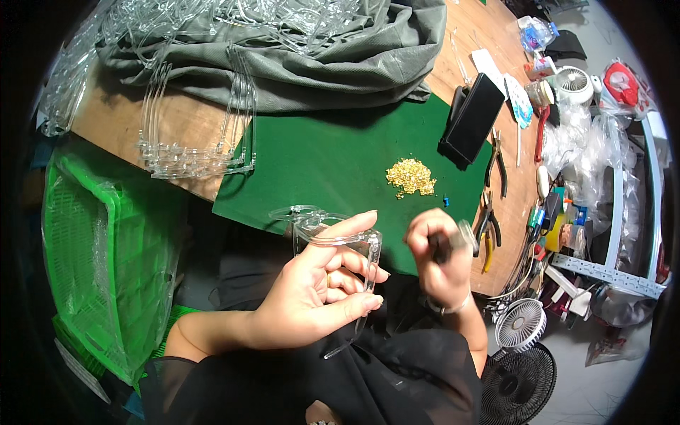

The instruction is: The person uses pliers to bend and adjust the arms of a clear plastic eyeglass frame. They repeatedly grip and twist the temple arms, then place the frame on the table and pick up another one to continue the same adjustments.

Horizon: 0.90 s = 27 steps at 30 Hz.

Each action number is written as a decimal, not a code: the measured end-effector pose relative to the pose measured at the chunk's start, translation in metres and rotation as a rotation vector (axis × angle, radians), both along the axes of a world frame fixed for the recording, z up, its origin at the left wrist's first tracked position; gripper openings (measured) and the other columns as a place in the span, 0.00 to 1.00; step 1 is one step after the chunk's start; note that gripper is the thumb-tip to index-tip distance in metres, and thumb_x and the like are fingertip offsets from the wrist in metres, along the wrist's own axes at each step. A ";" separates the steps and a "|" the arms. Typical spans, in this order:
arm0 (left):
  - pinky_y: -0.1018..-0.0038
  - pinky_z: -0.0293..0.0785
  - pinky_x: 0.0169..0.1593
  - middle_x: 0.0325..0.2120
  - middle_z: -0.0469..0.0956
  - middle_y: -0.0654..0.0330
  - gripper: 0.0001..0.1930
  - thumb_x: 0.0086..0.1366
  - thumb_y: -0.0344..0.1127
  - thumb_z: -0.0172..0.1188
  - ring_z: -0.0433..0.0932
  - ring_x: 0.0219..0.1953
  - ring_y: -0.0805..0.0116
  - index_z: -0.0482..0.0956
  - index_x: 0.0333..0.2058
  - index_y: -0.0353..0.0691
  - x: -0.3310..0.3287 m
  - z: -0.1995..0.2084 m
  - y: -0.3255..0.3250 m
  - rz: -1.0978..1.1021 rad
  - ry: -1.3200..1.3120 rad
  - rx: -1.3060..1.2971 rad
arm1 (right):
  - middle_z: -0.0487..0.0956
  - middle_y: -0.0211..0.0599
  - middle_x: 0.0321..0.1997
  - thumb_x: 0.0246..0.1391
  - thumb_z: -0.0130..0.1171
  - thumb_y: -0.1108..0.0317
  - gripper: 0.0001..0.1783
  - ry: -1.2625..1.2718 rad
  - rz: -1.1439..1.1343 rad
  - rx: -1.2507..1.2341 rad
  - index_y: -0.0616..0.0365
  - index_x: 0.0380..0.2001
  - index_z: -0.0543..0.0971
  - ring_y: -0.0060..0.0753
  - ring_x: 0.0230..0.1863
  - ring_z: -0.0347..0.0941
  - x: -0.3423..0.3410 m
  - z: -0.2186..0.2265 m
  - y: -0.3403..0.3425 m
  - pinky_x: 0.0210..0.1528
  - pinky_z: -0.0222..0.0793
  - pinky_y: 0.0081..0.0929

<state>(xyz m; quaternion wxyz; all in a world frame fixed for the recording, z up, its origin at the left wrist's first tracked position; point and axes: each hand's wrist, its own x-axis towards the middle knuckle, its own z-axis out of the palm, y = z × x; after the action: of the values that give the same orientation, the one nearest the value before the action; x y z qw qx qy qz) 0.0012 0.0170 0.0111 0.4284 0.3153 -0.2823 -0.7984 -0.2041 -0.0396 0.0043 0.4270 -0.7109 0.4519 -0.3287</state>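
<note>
My left hand [301,294] holds a clear plastic eyeglass frame [374,256] near the front edge of the green mat [312,156]; its thumb and fingers close around one temple arm. To its right, my right hand [448,276] is curled round a dark-handled tool [440,248] with a greyish end. Motion blurs the tool, so its kind is unclear. Beyond my hands, a small heap of tiny gold-coloured metal parts [411,177] lies on the mat. A little blue piece [446,201] sits beside the heap.
Several clear eyeglass frames [198,163] stand in a row at left. More are piled on grey cloth [340,78] behind. A black box-like object [473,119] and pliers [487,225] lie at right. Green crates [113,262] stand left, fans [520,326] at lower right.
</note>
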 end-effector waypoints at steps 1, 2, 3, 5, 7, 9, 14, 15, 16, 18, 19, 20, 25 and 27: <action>0.77 0.75 0.43 0.39 0.72 0.55 0.41 0.55 0.16 0.57 0.75 0.35 0.75 0.46 0.64 0.42 -0.003 0.001 0.001 0.007 0.028 0.012 | 0.73 0.35 0.26 0.43 0.58 0.81 0.05 -0.107 0.058 -0.089 0.61 0.25 0.73 0.32 0.26 0.70 0.006 0.007 0.004 0.30 0.66 0.24; 0.82 0.72 0.41 0.38 0.71 0.57 0.41 0.55 0.17 0.58 0.72 0.34 0.79 0.47 0.64 0.43 -0.006 0.002 0.001 0.015 0.056 0.025 | 0.74 0.33 0.25 0.43 0.61 0.79 0.06 -0.141 0.126 -0.188 0.60 0.25 0.74 0.32 0.26 0.70 0.014 0.014 0.004 0.30 0.66 0.25; 0.86 0.69 0.39 0.37 0.71 0.60 0.40 0.56 0.19 0.58 0.70 0.32 0.84 0.49 0.64 0.44 -0.008 0.002 0.002 0.020 0.082 0.037 | 0.75 0.32 0.25 0.44 0.62 0.76 0.06 -0.135 0.173 -0.221 0.58 0.25 0.74 0.32 0.26 0.70 0.020 0.020 0.004 0.30 0.66 0.26; 0.86 0.69 0.39 0.36 0.70 0.61 0.40 0.56 0.19 0.58 0.70 0.32 0.84 0.49 0.64 0.44 -0.012 -0.001 0.005 0.029 0.090 -0.007 | 0.75 0.31 0.24 0.44 0.63 0.75 0.06 -0.123 0.186 -0.345 0.57 0.25 0.74 0.32 0.25 0.70 0.024 0.013 0.006 0.29 0.65 0.26; 0.86 0.69 0.38 0.36 0.70 0.61 0.39 0.56 0.18 0.57 0.70 0.31 0.84 0.49 0.64 0.44 -0.014 -0.001 0.006 0.022 0.092 -0.007 | 0.75 0.31 0.24 0.45 0.64 0.72 0.07 -0.168 0.162 -0.365 0.57 0.25 0.75 0.31 0.26 0.72 0.021 0.006 0.008 0.30 0.65 0.26; 0.86 0.69 0.38 0.36 0.70 0.62 0.39 0.57 0.18 0.57 0.70 0.31 0.84 0.49 0.64 0.44 -0.012 0.002 0.007 -0.019 0.088 0.033 | 0.76 0.32 0.24 0.45 0.65 0.72 0.07 -0.216 0.139 -0.394 0.57 0.25 0.75 0.31 0.26 0.72 0.022 0.001 0.012 0.30 0.65 0.27; 0.78 0.75 0.43 0.33 0.68 0.62 0.40 0.55 0.15 0.58 0.73 0.34 0.78 0.49 0.63 0.38 -0.011 0.001 0.010 -0.042 0.108 -0.005 | 0.75 0.35 0.25 0.43 0.68 0.70 0.10 -0.301 0.179 -0.318 0.59 0.25 0.75 0.33 0.26 0.72 0.019 -0.001 0.014 0.31 0.65 0.29; 0.78 0.75 0.43 0.33 0.68 0.62 0.40 0.55 0.15 0.58 0.73 0.34 0.78 0.49 0.63 0.38 -0.010 0.001 0.010 -0.057 0.117 -0.002 | 0.75 0.35 0.25 0.43 0.68 0.70 0.10 -0.325 0.180 -0.294 0.59 0.25 0.75 0.33 0.26 0.72 0.018 -0.002 0.015 0.31 0.65 0.29; 0.79 0.75 0.42 0.33 0.68 0.62 0.40 0.55 0.15 0.58 0.73 0.34 0.78 0.49 0.64 0.38 -0.010 0.001 0.010 -0.073 0.127 0.001 | 0.75 0.35 0.25 0.43 0.68 0.70 0.10 -0.350 0.180 -0.270 0.60 0.26 0.75 0.34 0.26 0.71 0.017 -0.003 0.016 0.31 0.64 0.29; 0.79 0.75 0.42 0.33 0.68 0.63 0.40 0.55 0.15 0.58 0.73 0.34 0.78 0.48 0.64 0.38 -0.009 0.003 0.009 -0.084 0.136 0.011 | 0.75 0.35 0.25 0.43 0.68 0.70 0.10 -0.364 0.199 -0.217 0.60 0.26 0.75 0.34 0.25 0.71 0.016 -0.002 0.017 0.31 0.64 0.30; 0.79 0.75 0.42 0.33 0.68 0.63 0.41 0.55 0.15 0.58 0.73 0.35 0.78 0.48 0.64 0.38 -0.008 0.003 0.010 -0.084 0.138 0.017 | 0.75 0.35 0.25 0.43 0.68 0.70 0.10 -0.360 0.211 -0.209 0.60 0.26 0.75 0.34 0.25 0.71 0.016 -0.002 0.016 0.31 0.64 0.30; 0.80 0.74 0.42 0.33 0.67 0.63 0.41 0.55 0.15 0.58 0.72 0.35 0.79 0.48 0.64 0.38 -0.008 0.002 0.011 -0.078 0.127 0.007 | 0.74 0.35 0.25 0.44 0.68 0.70 0.10 -0.355 0.223 -0.202 0.60 0.26 0.75 0.34 0.25 0.71 0.016 -0.002 0.015 0.31 0.64 0.30; 0.84 0.71 0.40 0.34 0.68 0.64 0.40 0.55 0.15 0.58 0.71 0.35 0.81 0.48 0.64 0.38 -0.007 0.003 0.011 -0.105 -0.010 -0.071 | 0.74 0.35 0.25 0.45 0.67 0.69 0.10 -0.325 0.230 -0.193 0.60 0.26 0.75 0.34 0.26 0.70 0.016 0.002 0.015 0.31 0.64 0.29; 0.85 0.70 0.39 0.35 0.69 0.64 0.40 0.55 0.16 0.58 0.71 0.35 0.81 0.48 0.64 0.38 -0.007 0.000 0.012 -0.090 -0.125 -0.238 | 0.74 0.35 0.25 0.46 0.66 0.69 0.09 -0.328 0.230 -0.207 0.60 0.26 0.75 0.34 0.26 0.70 0.017 0.001 0.016 0.30 0.64 0.28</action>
<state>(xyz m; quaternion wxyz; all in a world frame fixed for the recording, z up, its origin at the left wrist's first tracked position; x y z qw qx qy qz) -0.0059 0.0294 0.0108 0.4080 0.2981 -0.4152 -0.7565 -0.1875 -0.0237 0.0056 0.4540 -0.7348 0.2562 -0.4339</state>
